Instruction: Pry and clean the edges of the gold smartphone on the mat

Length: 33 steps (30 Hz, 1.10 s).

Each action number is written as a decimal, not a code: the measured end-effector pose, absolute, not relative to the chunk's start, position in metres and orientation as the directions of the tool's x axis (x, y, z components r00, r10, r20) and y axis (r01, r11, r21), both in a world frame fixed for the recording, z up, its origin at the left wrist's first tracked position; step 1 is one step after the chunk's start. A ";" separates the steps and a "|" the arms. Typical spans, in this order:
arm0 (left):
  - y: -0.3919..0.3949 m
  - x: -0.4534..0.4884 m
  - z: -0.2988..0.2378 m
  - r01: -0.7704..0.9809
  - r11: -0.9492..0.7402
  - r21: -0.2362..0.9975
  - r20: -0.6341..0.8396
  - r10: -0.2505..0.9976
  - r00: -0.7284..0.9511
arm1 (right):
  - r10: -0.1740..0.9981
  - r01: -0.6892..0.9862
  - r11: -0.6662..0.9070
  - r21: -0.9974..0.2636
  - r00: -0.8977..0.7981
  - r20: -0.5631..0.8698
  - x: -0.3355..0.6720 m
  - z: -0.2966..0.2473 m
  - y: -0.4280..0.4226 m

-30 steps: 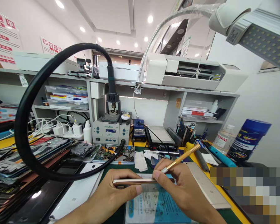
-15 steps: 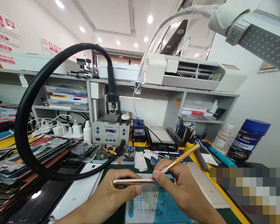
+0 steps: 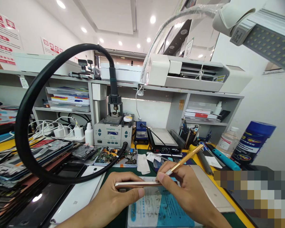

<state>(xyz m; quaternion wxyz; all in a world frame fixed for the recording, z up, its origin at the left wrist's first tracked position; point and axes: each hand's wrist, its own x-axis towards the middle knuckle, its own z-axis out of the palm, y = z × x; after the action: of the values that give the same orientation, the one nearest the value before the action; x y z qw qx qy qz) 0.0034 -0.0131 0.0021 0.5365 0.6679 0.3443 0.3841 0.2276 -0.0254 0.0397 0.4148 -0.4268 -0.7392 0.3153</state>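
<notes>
My left hand (image 3: 116, 194) is closed on a slim, rose-gold phone (image 3: 140, 184), seen edge-on, with fingers behind and thumb in front. My right hand (image 3: 182, 186) pinches a pen-shaped tool with a gold handle (image 3: 186, 161) and a silver collar. The tool slants up to the right, and its lower tip is hidden behind my fingers at the phone's right end. Below the phone lies a stained white and blue flat case (image 3: 148, 209) on a green mat. Close to my right wrist rests a gold phone back cover (image 3: 215, 194).
A black hose (image 3: 20, 126) loops in front on the left, from a grey hot air station (image 3: 112, 134). Phones and phone parts (image 3: 45, 155) pile up at left. Behind my hands sits a tray of circuit boards (image 3: 116, 164). A blue spray can (image 3: 251, 142) stands right.
My right hand and the gold-handled tool have shifted very slightly to the right along the phone. My left hand and the phone look still.
</notes>
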 end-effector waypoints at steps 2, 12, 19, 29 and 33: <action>-0.013 0.004 0.003 0.053 -0.190 0.980 0.143 0.872 0.469 | 0.891 0.372 0.440 -0.817 -0.291 0.348 0.228 0.040 -0.025; -0.012 0.004 0.001 0.040 -0.164 0.986 0.127 0.878 0.461 | 0.885 0.341 0.447 -0.827 -0.304 0.353 0.227 0.039 -0.025; -0.013 0.004 -0.002 0.008 -0.130 0.991 0.114 0.895 0.432 | 0.874 0.345 0.468 -0.814 -0.315 0.369 0.226 0.040 -0.025; -0.014 0.006 0.001 -0.012 -0.126 0.992 0.118 0.887 0.446 | 0.875 0.369 0.470 -0.802 -0.318 0.366 0.226 0.039 -0.026; -0.013 0.005 0.000 -0.025 -0.129 0.991 0.127 0.883 0.453 | 0.875 0.373 0.467 -0.801 -0.327 0.358 0.227 0.039 -0.026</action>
<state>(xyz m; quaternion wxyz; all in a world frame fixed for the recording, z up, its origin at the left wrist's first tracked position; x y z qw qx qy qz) 0.0051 -0.0131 -0.0003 0.5673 0.6360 0.3370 0.4001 0.2270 -0.0255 0.0388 0.4067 -0.4138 -0.7539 0.3082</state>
